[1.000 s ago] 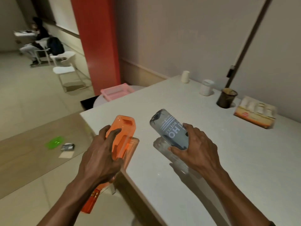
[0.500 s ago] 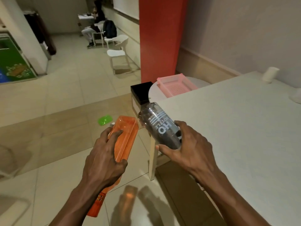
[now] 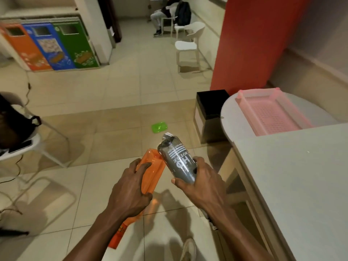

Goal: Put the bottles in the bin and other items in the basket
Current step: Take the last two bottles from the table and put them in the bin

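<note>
Two bottles gripped: orange bottle (image 3: 150, 172) left hand (image 3: 130, 193), grey bottle (image 3: 177, 162) right hand (image 3: 199, 183).

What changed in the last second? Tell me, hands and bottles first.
Both bottles left the white table and are now held over the floor, since the person turned left; the black bin and pink basket look nearer, and three coloured recycling bins came into view. Unchanged: left hand grips the orange bottle, right hand grips the grey bottle.

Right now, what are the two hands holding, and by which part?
The left hand grips the orange bottle round its middle; the right hand grips the dark grey bottle round its lower body, cap end pointing away.
</note>
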